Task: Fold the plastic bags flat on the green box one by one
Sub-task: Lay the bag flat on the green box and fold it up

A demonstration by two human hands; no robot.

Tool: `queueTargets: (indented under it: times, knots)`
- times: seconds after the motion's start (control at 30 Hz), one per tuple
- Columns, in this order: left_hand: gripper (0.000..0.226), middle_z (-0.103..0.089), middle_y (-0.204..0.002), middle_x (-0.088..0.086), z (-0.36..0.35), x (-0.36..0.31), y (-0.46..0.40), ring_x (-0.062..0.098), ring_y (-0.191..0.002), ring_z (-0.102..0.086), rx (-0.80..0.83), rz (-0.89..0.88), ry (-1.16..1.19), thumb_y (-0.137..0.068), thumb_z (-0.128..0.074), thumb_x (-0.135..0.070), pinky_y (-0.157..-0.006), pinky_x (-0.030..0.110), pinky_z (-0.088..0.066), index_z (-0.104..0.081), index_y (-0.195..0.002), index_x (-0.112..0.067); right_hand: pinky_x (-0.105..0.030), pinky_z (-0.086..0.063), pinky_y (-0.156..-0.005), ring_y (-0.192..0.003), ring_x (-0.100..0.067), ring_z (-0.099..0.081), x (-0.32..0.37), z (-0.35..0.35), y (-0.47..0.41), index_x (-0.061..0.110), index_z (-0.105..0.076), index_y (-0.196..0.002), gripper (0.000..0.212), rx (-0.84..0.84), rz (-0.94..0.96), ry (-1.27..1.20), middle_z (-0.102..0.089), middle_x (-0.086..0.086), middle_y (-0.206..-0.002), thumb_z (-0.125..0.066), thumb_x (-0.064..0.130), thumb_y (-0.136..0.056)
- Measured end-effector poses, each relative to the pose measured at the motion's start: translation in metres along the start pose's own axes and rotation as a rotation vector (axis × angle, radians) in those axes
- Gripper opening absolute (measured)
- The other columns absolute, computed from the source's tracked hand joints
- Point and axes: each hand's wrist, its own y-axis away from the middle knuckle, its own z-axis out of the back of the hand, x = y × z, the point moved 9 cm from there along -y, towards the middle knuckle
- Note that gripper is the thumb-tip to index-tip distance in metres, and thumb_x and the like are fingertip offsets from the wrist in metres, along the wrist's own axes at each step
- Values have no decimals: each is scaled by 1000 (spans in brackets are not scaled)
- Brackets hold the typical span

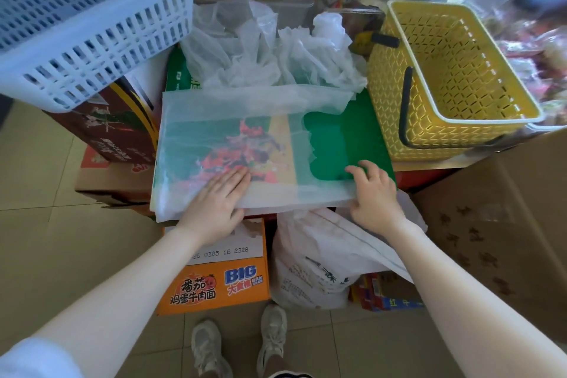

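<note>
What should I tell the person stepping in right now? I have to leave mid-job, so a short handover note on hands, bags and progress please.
Left hand: flat, pressing the spread plastic bag onto the green box.
Right hand: fingers curled on the bag's near edge by its handle end.
Bag lies smoothed out across the box; no fold made yet.
Crumpled bags wait in a pile at the box's far end.
Left to do: fold this bag flat, then the pile one by one.

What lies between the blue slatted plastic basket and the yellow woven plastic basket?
In the head view, a heap of crumpled translucent white plastic bags lies between blue basket and yellow basket.
</note>
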Motion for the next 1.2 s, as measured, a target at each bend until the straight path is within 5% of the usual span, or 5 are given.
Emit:
queueTargets:
  times: [0.1,0.33,0.7,0.93,1.2]
  knots:
    - [84,18,-146,-4,5,1,8,13,-137,16,2,9,29,-77,-14,-69,-109,23,18,9,-143,-21,-42,6,-116,-145,-24,3,67,1,13,21,-21,-147,73,-3,310,-14,-4,-4,-157,-42,43,-80]
    - [112,26,-149,3,17,42,48,18,-139,19,-16,142,-68,-74,-49,-72,-112,29,15,19,-142,-14,-34,16,-111,-144,-19,10,189,-47,6,16,2,-149,75,23,605,84,6,-4,-157,-42,43,-94]
    - [79,-52,-133,15,20,66,81,33,-122,-49,-211,80,-88,-55,-71,22,-99,50,-31,-52,-127,-4,-45,-49,-88,-110,-36,-59,124,-32,3,5,-52,-129,76,-219,392,153,-56,-17,-130,-68,-12,-57]
    - [22,-64,-114,5,64,76,103,18,-102,-61,-441,220,503,-87,-56,-11,-95,37,-44,-69,-105,-8,-31,-31,-59,-73,-30,-54,148,5,3,4,-60,-97,15,39,352,-155,-61,-9,-77,-49,10,-90]
    - [14,-65,-99,-13,41,88,94,4,-95,-60,-266,491,1048,-89,-58,-20,-86,26,-46,-58,-97,-31,-27,-33,-55,-63,-21,-45,130,17,-9,21,-48,-64,30,153,176,-373,-48,1,-64,-49,18,-94]
